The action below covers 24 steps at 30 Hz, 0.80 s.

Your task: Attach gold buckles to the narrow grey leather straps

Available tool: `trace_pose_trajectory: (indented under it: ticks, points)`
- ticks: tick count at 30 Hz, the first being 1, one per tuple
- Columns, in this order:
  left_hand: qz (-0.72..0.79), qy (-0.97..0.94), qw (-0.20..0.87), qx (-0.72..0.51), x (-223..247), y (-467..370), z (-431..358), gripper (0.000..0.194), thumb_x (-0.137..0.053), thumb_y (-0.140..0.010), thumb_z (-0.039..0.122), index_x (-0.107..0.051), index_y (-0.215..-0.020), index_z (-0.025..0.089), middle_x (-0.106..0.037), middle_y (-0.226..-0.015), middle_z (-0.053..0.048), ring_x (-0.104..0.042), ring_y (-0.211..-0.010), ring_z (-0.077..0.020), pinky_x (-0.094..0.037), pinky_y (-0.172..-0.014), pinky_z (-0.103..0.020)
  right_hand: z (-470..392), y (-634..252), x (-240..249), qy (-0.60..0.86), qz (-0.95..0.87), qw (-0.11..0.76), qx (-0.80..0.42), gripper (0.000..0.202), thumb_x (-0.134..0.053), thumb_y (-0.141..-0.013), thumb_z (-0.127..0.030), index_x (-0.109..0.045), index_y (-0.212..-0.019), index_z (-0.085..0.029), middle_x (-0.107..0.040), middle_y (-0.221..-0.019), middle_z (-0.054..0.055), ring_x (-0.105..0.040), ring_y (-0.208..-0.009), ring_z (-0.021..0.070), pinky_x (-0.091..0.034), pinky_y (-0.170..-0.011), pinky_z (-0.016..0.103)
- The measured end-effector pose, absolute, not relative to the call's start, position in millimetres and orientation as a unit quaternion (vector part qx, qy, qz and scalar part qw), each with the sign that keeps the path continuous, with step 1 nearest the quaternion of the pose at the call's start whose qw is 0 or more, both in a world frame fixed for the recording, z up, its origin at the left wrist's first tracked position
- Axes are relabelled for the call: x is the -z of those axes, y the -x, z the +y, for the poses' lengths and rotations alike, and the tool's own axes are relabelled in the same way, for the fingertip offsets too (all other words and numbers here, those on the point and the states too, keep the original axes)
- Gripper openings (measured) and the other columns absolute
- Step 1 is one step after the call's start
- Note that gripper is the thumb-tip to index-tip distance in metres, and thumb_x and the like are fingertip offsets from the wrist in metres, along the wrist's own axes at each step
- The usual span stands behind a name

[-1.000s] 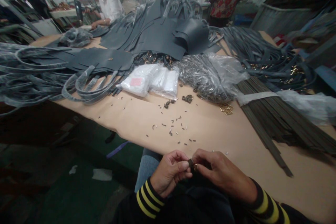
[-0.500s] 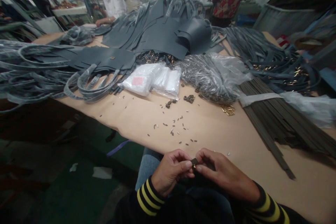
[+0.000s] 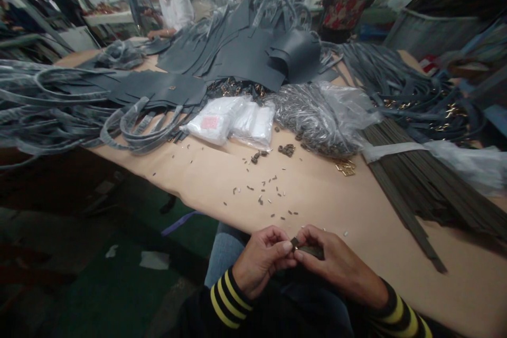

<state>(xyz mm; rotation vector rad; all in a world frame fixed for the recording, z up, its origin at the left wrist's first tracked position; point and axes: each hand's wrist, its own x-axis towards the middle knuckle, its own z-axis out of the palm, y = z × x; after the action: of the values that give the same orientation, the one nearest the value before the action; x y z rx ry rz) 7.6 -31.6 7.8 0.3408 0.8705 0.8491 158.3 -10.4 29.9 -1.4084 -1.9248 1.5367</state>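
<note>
Close to my body at the table's front edge, a dark olive strap (image 3: 312, 251) is pinched between both hands. My left hand (image 3: 261, 259) is closed, thumb and forefinger on the strap's short end. From the other side my right hand (image 3: 340, 261) grips it, and a length of it shows under the curled fingers. A tiny gold glint shows between the fingertips; its shape is too small to make out. Beyond the hands, several small dark and pale pieces (image 3: 261, 190) lie scattered on the tan tabletop (image 3: 340, 200).
Bundled olive strips (image 3: 420, 195) lie to the right, near gold metal frames (image 3: 346, 168). Behind are a clear bag of dark parts (image 3: 317, 121), white packets (image 3: 216, 119), grey leather panels (image 3: 245, 55) and wrapped handles (image 3: 138, 132). A person in white (image 3: 178, 8) sits across the table.
The strap has turned slightly between my fingers, and more of its length shows under my right hand. Both hands stay together in nearly the same place; the view has shifted slightly.
</note>
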Motion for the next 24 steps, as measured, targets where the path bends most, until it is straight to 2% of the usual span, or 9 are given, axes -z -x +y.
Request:
trace_pose_trajectory:
  ticks: [6,10,14,24]
  points:
    - [0.397,-0.173,0.808,-0.399,-2.7,-6.9,-32.4,0.027,-0.071,-0.056,0.026,-0.050,-0.063,0.012,-0.058,-0.059,0.000,-0.055,-0.053,-0.0069,-0.047,-0.055,-0.019,-10.2,-156.8,-29.1,0.489,-0.650,0.155,-0.560,0.004,-0.049,-0.068,-0.019,-0.046,-0.069,-0.016,-0.049,-0.060,-0.004,-0.046,-0.056,0.0103,-0.037,-0.050,0.020]
    - [0.394,-0.173,0.807,-0.405,-5.4,-8.6,-31.0,0.026,-0.071,-0.056,0.024,-0.049,-0.060,0.012,-0.056,-0.059,0.001,-0.055,-0.055,-0.0078,-0.046,-0.055,-0.020,-11.3,-154.9,-28.3,0.502,-0.669,0.151,-0.527,0.010,-0.051,-0.068,-0.024,-0.043,-0.070,-0.017,-0.045,-0.059,-0.004,-0.043,-0.054,0.0104,-0.035,-0.049,0.021]
    - [0.394,-0.163,0.804,-0.414,-9.5,-11.2,-29.7,0.025,-0.070,-0.056,0.022,-0.048,-0.060,0.012,-0.054,-0.056,0.002,-0.053,-0.052,-0.0070,-0.046,-0.053,-0.019,-11.2,-154.9,-28.1,0.514,-0.688,0.141,-0.492,0.012,-0.050,-0.070,-0.027,-0.044,-0.069,-0.017,-0.046,-0.059,-0.003,-0.045,-0.054,0.0116,-0.036,-0.051,0.023]
    - [0.386,-0.151,0.813,-0.408,-5.9,-8.6,-28.1,0.024,-0.072,-0.052,0.018,-0.052,-0.062,0.011,-0.057,-0.058,0.001,-0.056,-0.054,-0.0069,-0.047,-0.054,-0.018,-11.7,-156.1,-23.1,0.517,-0.658,0.149,-0.527,0.006,-0.047,-0.067,-0.022,-0.043,-0.069,-0.017,-0.046,-0.055,-0.004,-0.044,-0.051,0.0105,-0.033,-0.047,0.021]
